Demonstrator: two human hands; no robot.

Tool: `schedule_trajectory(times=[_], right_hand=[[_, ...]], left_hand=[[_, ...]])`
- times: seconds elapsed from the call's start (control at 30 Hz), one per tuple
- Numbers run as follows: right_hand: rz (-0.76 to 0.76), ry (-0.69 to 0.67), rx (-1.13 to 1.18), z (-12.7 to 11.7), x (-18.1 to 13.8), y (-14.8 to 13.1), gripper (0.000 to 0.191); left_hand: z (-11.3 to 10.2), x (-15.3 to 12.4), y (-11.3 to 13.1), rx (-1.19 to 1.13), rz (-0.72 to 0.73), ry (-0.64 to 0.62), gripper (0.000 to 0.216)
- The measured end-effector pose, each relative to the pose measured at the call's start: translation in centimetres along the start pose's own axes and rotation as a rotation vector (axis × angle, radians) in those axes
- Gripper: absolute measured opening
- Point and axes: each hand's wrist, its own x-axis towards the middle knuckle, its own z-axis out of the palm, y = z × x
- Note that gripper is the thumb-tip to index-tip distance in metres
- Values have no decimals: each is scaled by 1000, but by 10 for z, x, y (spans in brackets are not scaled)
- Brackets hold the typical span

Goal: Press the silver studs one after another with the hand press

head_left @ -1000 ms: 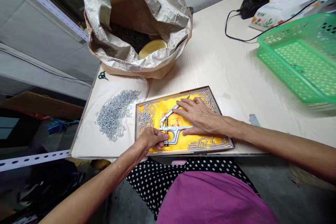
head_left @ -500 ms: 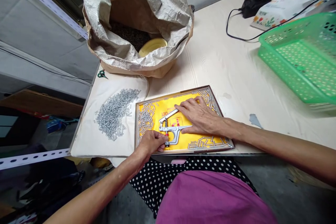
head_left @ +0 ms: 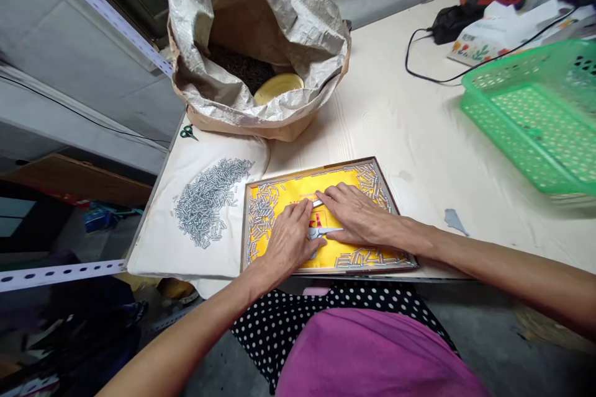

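Note:
Silver snap pliers (head_left: pixel 317 232) lie over the yellow lining of a shallow tray (head_left: pixel 243 248). My right hand (head_left: pixel 358 214) is closed round their handles from the right. From the left, my left hand (head_left: pixel 289 237) wraps over the head of the pliers, its fingers near the upper arm and its thumb low, hiding the jaws. Whether a small part sits in the jaws cannot be seen. Short silvery metal pieces (head_left: pixel 261 214), too small to name surely, line the tray's left, right and lower sides.
A heap of similar metal pieces (head_left: pixel 205 201) lies on white cloth left of the tray. Behind stand small green-handled scissors (head_left: pixel 189 132) and a large open woven sack (head_left: pixel 261 118) with a yellow bowl (head_left: pixel 279 87) inside. A green basket (head_left: pixel 521 161) stands right, near a black cable (head_left: pixel 433 79).
My left hand has moved from pinching at the lower jaw up over the pliers' head. My right hand stays on the handles. The whole view has shifted slightly.

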Motion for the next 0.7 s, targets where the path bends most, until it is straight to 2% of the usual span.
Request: schedule_trajectory(times=[0.1, 0.23, 0.33, 0.47, 0.6, 0.7], right_hand=[[58, -12, -38, -2, -2, -2, 68], [43, -3, -82, -3, -8, -7, 33], [17, -19, -48, 2, -11, -9, 10], [28, -56, -3, 7, -12, -12, 12], [31, -64, -40, 0, -11, -8, 12], [6, -73, -34, -9, -10, 7, 49]], left_hand=[[4, 14, 1, 67, 27, -38, 66], [1, 20, 8, 144, 35, -85, 41], [3, 18, 11, 115, 40, -106, 19], [9, 16, 8, 50, 21, -87, 13], [15, 10, 12, 82, -6, -25, 15], [28, -4, 28, 157, -11, 144, 27]])
